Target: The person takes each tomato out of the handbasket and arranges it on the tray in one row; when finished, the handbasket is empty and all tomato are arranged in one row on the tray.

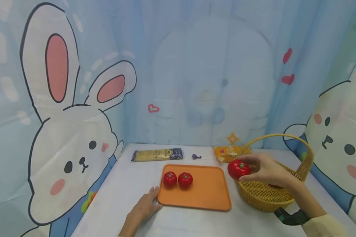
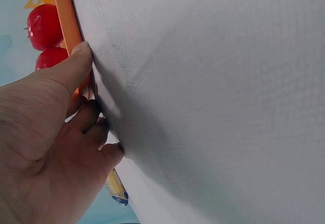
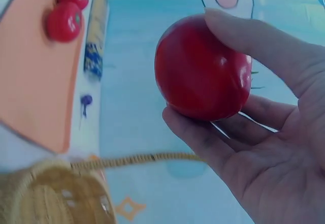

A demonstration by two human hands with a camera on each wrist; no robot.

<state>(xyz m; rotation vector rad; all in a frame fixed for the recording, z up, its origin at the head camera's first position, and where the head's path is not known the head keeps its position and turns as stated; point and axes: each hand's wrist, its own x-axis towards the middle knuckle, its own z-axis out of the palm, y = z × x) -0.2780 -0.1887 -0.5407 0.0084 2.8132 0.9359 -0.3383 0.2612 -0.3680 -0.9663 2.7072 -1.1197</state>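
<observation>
Two tomatoes (image 1: 185, 181) sit left on the tray (image 1: 210, 187), long packet (image 1: 157, 155) and lollipop (image 1: 196, 156) behind

No words or numbers can be read. Near the far left corner of the worktop (image 1: 112, 204), the long yellow pack (image 1: 157, 155) bears a dark blue printed end, its lettering too small to make out. At the far edge, right of the middle, the orange-yellow bag (image 1: 225, 153) carries a red heart and pale, illegible lettering. The curtain (image 1: 178, 65) behind shows hearts and a four-pointed star.
</observation>
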